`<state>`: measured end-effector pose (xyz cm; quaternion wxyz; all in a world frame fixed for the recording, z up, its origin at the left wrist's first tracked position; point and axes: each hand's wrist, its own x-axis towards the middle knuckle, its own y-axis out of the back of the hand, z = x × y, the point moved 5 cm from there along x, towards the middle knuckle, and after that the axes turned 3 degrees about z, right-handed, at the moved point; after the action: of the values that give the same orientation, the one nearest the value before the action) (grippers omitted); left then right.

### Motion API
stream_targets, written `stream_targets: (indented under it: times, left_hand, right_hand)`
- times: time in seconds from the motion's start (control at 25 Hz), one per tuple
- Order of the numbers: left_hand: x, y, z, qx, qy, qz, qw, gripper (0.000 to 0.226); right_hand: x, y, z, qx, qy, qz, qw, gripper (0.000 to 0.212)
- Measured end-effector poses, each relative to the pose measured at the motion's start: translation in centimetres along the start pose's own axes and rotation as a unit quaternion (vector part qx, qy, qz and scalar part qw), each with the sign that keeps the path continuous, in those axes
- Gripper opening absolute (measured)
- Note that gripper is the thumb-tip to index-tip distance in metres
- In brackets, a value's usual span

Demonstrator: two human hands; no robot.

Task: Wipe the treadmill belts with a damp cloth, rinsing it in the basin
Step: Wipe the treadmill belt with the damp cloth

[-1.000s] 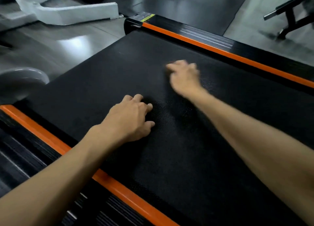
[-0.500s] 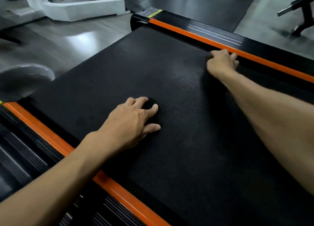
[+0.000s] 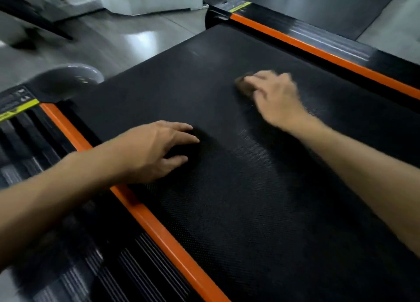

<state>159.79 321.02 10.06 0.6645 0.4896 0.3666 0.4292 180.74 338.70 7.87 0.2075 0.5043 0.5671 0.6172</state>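
Closest to me, the near side rail of the treadmill runs along with its ribbed black step and an orange strip marking the edge of the belt. My left forearm crosses that strip. The stretch of belt nearest me shows its dotted texture clearly; I cannot tell from its look whether it is wet or dry, so I will not claim it as wiped.

A little further in, my left hand rests on the belt with fingers spread and loosely curved, thumb apart. It holds nothing that I can make out; the dark patch beneath the fingers looks like shadow, and I judge the hand is simply bracing me.

Beyond it, toward the middle of the belt, my right hand is blurred. Its fingers are bent down over a small dark wad, the cloth, which peeks out at the fingertips and lies pressed against the belt. I judge this is a wiping stroke under way.

Further still, the far orange strip and black far rail frame the belt, whose far end carries a faint pale smear. That part looks still to be done. Only one belt is in view and no basin, so rinsing and any other treadmills remain, as far as I can judge.
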Motion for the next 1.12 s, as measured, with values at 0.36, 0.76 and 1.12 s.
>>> stream_targets:
  times: [0.36,0.76,1.12]
  left_hand:
    - [-0.4,3.1,-4.9,0.064,0.073,0.035,0.995,0.044]
    - [6.6,4.0,-10.2,0.057,0.008,0.07,0.996,0.035]
    - [10.9,5.4,-12.1,0.024,-0.088,0.07,0.993,0.04]
  right_hand:
    - [-3.2,-0.5,-11.7,0.05,0.041,-0.055,0.996,0.043]
    - [-0.7,0.6,-9.8,0.052,-0.063,-0.114,0.99,0.044]
    - [-7.7,0.7,-20.6,0.032,-0.053,-0.057,0.996,0.049]
